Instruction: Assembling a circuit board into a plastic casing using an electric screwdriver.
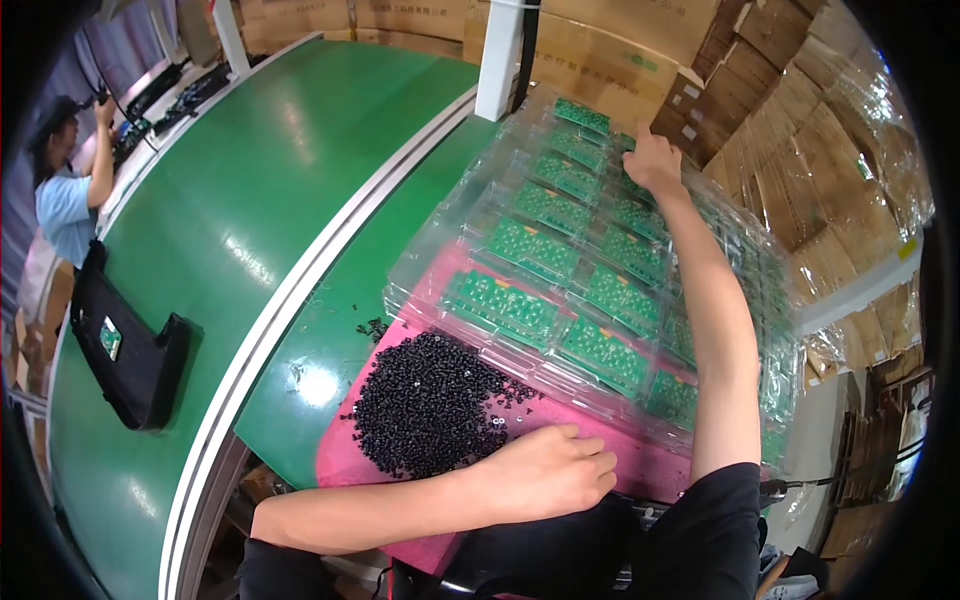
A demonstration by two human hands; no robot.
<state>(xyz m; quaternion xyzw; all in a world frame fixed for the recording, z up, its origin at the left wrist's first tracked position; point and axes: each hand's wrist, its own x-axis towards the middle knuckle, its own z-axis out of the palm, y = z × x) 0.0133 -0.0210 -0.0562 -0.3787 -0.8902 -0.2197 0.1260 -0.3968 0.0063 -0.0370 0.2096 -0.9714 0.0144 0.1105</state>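
Observation:
My right hand (655, 162) reaches to the far edge of a clear plastic tray (425, 265) that holds rows of green circuit boards (530, 245). Its fingers are apart over the far boards, and nothing shows in them. My left hand (555, 472) lies low over the pink mat (640, 465), at the tray's near edge. The fingers there are curled in, and whatever they may hold is hidden. Just left of that hand spreads a heap of small black screws (425, 405), with a few pale bits among them.
A white rail (290, 270) separates my bench from a green conveyor belt (330, 110). On the belt lies a black plastic housing (135, 350) with a small board in it. Another person (70, 190) works at the far left. Cardboard boxes (600, 60) stand behind the tray.

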